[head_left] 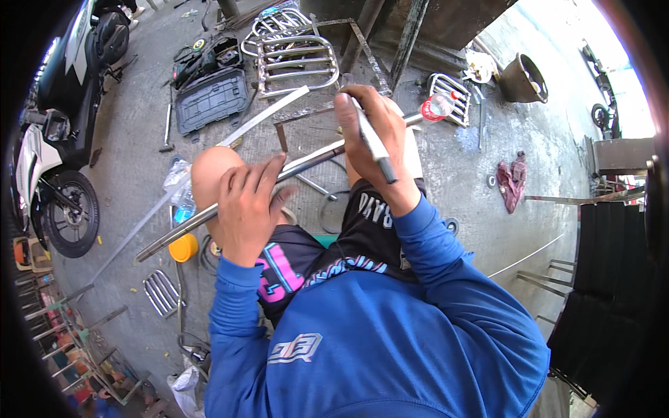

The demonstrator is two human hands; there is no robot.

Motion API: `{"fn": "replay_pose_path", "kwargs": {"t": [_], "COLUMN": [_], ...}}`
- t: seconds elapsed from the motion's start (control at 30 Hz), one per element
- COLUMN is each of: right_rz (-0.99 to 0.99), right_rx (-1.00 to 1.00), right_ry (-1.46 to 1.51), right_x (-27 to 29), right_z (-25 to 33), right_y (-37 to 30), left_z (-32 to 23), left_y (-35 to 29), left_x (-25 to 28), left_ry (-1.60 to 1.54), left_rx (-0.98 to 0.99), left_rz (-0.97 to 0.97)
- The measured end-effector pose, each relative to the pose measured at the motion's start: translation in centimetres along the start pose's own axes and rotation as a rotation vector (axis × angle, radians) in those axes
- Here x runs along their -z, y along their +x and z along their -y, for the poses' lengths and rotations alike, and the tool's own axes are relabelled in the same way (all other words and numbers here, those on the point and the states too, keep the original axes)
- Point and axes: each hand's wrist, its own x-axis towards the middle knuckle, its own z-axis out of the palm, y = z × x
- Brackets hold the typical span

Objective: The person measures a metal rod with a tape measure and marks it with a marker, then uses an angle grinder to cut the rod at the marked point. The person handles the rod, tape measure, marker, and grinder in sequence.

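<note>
A long metal tube lies slantwise across my knees, its near end low at the left and its far end at the upper right. My left hand is closed over the tube near my left knee, fingers curled across its top. My right hand pinches a white marker with a dark grey end toward my wrist. The marker's other end is hidden by my thumb and fingers. The tube passes beneath my right hand, and I cannot tell whether that hand touches it.
Polished tubular racks stand ahead beside an open dark tool case. A hammer lies left of it. A motorcycle stands at far left, a yellow lid by my left leg. To the right are a bottle, a bucket and a rag.
</note>
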Motion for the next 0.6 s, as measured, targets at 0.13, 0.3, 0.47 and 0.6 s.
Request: {"fn": "replay_pose_path", "kwargs": {"t": [0.13, 0.3, 0.47, 0.6], "right_rz": [-0.045, 0.253, 0.246, 0.253], "right_rx": [-0.224, -0.289, -0.271, -0.063], "right_ry": [0.707, 0.566, 0.388, 0.314], "right_x": [2.9, 6.2, 6.1, 6.3], "right_z": [-1.3, -4.4, -6.4, -6.9], "right_y": [0.1, -0.3, -1.8, -1.2], "left_z": [0.3, 0.9, 1.5, 1.5], "left_y": [1.1, 1.3, 1.7, 1.5], "left_x": [0.5, 1.3, 1.1, 0.9], "left_ry": [0.048, 0.008, 0.024, 0.05], "left_rx": [-0.107, -0.123, -0.117, -0.132], "left_rz": [0.054, 0.171, 0.192, 0.194]}}
